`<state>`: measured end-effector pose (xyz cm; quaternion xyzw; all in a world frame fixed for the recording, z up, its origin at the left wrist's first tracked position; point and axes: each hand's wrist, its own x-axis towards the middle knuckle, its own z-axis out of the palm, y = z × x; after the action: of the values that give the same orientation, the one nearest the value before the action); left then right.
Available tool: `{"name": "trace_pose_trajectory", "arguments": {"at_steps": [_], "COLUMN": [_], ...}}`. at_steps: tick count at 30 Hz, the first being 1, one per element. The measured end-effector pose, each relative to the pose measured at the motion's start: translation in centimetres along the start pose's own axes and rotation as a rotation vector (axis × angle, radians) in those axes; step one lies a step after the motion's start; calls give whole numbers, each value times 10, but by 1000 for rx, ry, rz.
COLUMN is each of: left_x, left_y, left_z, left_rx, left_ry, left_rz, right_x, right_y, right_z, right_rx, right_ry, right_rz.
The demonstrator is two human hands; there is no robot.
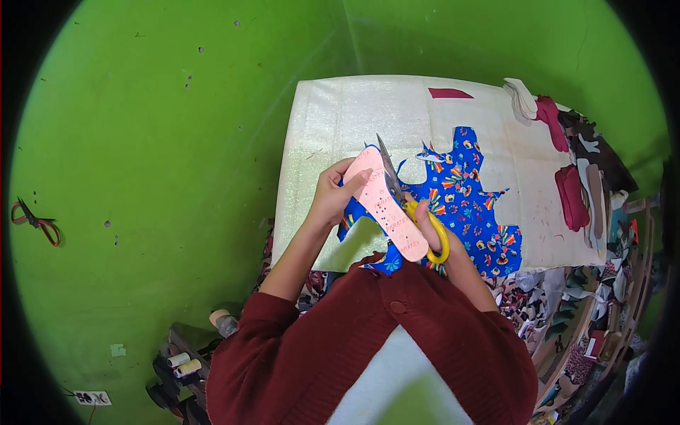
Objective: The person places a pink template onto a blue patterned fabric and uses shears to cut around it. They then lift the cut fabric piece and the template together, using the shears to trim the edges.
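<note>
My left hand (331, 193) grips a pink shoe insole (379, 202) with red lettering and small dark holes, thumb on top. Blue patterned fabric (471, 184) lies under the insole and spreads to the right over the table, its edge cut in curves. In my right hand (427, 225) are scissors (438, 237) with yellow handles. Their blades lie along the insole's right edge, pointing away from me; how far they are parted is hard to tell. The fingers behind the insole and inside the handles are partly hidden.
A white-covered table (319, 120) holds a maroon scrap (450, 93) at the back and maroon pieces (571, 198) at the right edge. Fabric scraps (538, 312) are heaped below. Dark scissors (35, 221) hang on the green wall; thread spools (188, 367) stand lower left.
</note>
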<state>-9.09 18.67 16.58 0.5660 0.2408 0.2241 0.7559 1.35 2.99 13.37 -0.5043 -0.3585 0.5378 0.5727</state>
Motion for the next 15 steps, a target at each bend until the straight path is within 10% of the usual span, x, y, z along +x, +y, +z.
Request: {"name": "trace_pose_trajectory", "arguments": {"at_steps": [8, 15], "left_x": [11, -13], "left_y": [4, 56], "left_z": [-10, 7], "left_rx": [-141, -111], "left_ry": [-15, -190], "left_rz": [53, 91], "right_x": [6, 19], "right_y": [26, 7], "right_z": [-28, -29], "right_rx": [99, -71], "right_ry": [41, 83], "right_rz": [66, -298]}}
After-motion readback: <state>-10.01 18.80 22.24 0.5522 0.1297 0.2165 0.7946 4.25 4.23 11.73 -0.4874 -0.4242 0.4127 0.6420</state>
